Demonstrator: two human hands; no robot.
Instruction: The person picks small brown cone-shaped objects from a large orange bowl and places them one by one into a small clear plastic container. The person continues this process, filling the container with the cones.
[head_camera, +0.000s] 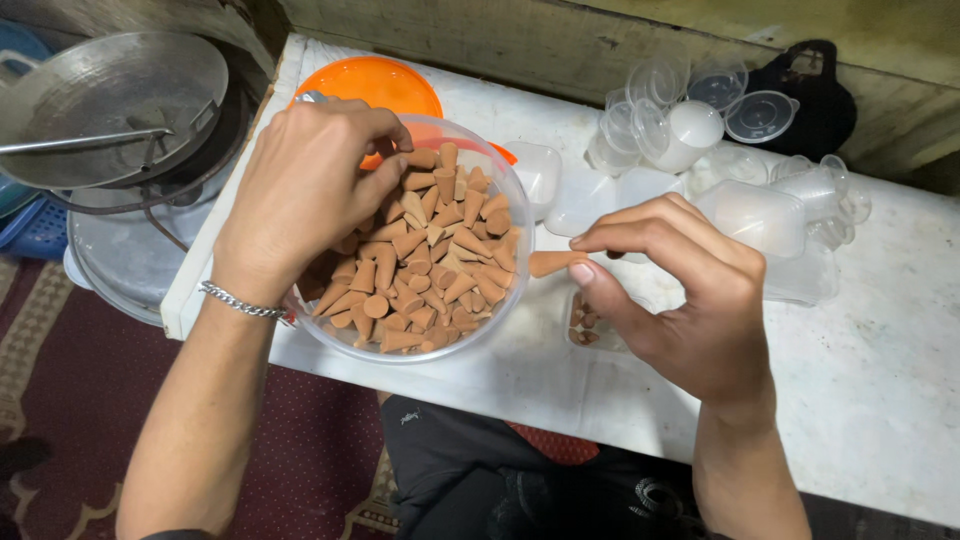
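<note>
A clear round tub (505, 190) full of brown cones (430, 270) sits on the white table. My left hand (300, 195) reaches into the tub from the left, fingers curled over the cones at its far rim; a silver bracelet circles that wrist. My right hand (680, 290) hovers just right of the tub and pinches a single brown cone (552, 263) between thumb and fingertips. Under that hand lies a small clear box (590, 330) with a few cones in it, partly hidden by my fingers.
An orange lid (375, 82) lies behind the tub. Several clear small boxes and round lids (700, 130) are piled at the back right, beside a black bag (810, 95). Metal pans (110, 95) stand off the table's left edge. The table top (880, 350) is white.
</note>
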